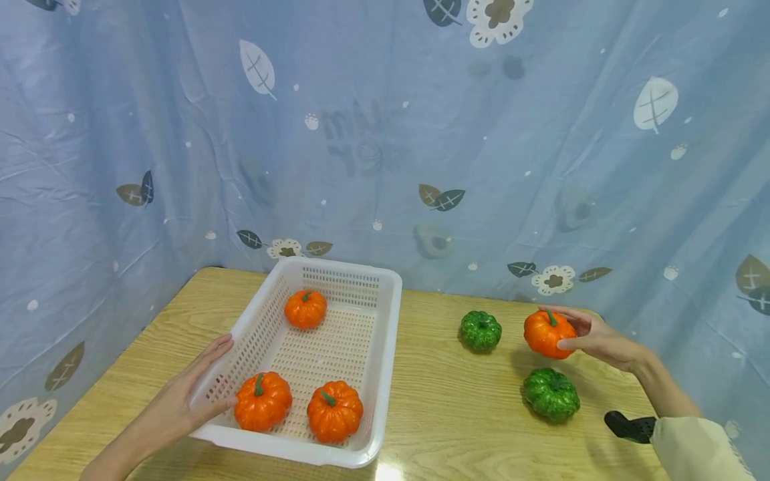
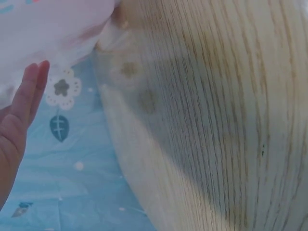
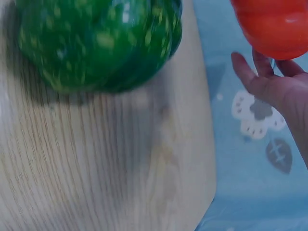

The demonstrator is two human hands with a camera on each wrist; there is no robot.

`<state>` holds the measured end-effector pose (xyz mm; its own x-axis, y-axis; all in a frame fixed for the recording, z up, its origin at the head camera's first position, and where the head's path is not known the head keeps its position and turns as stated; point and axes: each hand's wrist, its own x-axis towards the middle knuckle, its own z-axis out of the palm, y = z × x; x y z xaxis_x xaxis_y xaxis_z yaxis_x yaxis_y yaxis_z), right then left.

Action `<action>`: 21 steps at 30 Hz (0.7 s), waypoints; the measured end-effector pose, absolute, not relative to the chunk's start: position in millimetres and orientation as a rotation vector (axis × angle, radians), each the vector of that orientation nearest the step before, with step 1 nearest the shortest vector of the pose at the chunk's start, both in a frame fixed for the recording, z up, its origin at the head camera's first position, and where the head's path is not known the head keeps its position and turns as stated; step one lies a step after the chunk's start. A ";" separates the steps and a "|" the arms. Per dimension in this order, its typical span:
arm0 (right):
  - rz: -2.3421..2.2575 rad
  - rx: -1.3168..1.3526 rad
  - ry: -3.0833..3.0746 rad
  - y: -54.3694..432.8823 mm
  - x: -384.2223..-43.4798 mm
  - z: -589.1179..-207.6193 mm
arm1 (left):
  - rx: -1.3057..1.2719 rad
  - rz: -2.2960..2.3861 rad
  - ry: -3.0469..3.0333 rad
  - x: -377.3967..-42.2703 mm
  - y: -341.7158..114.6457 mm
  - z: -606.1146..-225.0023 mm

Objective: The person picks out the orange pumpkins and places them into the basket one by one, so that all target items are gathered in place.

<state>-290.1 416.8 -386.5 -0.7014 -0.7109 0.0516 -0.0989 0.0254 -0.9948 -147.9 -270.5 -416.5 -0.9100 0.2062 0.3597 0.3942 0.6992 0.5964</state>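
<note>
My right hand (image 1: 607, 342) holds an orange toy pumpkin (image 1: 546, 333) with a green stem, thumb on its near side and fingers behind. In the right wrist view the pumpkin (image 3: 276, 26) is partly cut off above the hand (image 3: 284, 91). Close by on the table are two green pumpkins, one nearer (image 1: 551, 395) and one farther left (image 1: 480, 331). My left hand (image 1: 180, 394) lies along the left side of a white plastic basket (image 1: 394, 334), fingers straight, thumb over the rim. Inside sit three orange pumpkins: back (image 1: 305, 309), front left (image 1: 263, 401) and front right (image 1: 335, 412).
The wooden table (image 1: 445, 414) ends at a blue patterned curtain (image 1: 373, 133) behind and at both sides. A black strap piece (image 1: 629, 427) sticks out by the right sleeve (image 1: 698, 447). The basket takes up the table's left half.
</note>
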 end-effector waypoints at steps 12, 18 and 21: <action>-1.725 -0.835 1.783 387.7 -271.0 -361.0 | -0.491 -1.043 -2.617 -147.4 -270.8 -420.3; -1.753 -0.896 1.704 372.7 -263.6 -353.2 | -0.509 -1.061 -2.597 -147.1 -270.3 -419.6; -1.746 -0.910 1.714 366.4 -261.6 -351.3 | -0.519 -1.063 -2.593 -147.3 -270.6 -419.5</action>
